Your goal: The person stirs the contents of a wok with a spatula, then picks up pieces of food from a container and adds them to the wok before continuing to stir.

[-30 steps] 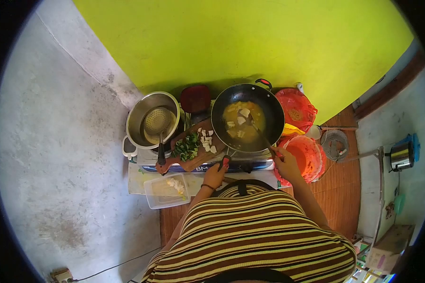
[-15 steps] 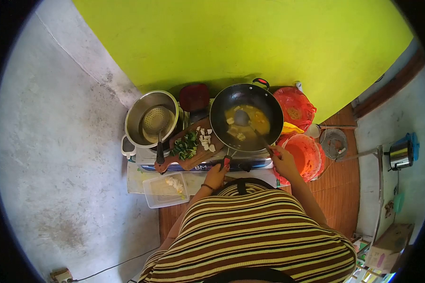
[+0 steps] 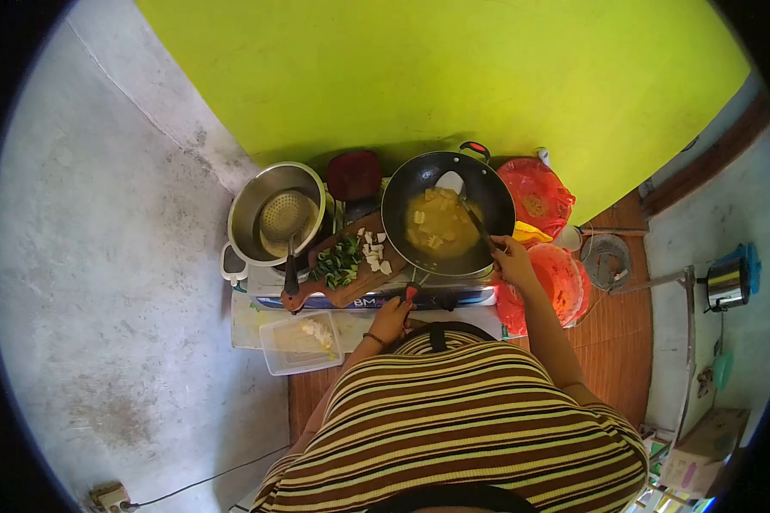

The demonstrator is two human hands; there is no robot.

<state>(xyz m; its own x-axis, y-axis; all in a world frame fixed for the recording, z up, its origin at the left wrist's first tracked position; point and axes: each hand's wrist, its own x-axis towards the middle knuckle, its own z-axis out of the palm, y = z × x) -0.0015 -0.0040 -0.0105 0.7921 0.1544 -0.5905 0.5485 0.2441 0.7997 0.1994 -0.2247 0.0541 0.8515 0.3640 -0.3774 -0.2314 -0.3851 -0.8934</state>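
Observation:
A black wok (image 3: 402, 184) stands on the gas stove (image 3: 479, 296), with yellowish broth and chunks of food (image 3: 439, 224) inside. My right hand (image 3: 513, 261) is closed around the dark handle of a spatula (image 3: 451, 182). Its pale blade rests against the far inner wall of the wok, above the broth. My left hand (image 3: 391, 320) grips the wok's red and black handle at the near side. Just left of the wok, a wooden cutting board (image 3: 351, 293) bears chopped green leaves (image 3: 338, 262) and white pieces (image 3: 375, 252).
On the left a steel pot (image 3: 241, 215) holds a perforated skimmer (image 3: 284, 216). A clear plastic container (image 3: 287, 355) with white bits sits at the front left edge. Red plastic-lined tubs (image 3: 558, 278) stand right of the wok. Behind is a green wall (image 3: 436, 77).
The spatula blade has moved from the middle of the broth up to the wok's far side. My right hand has shifted slightly upward; my left hand stays on the wok handle.

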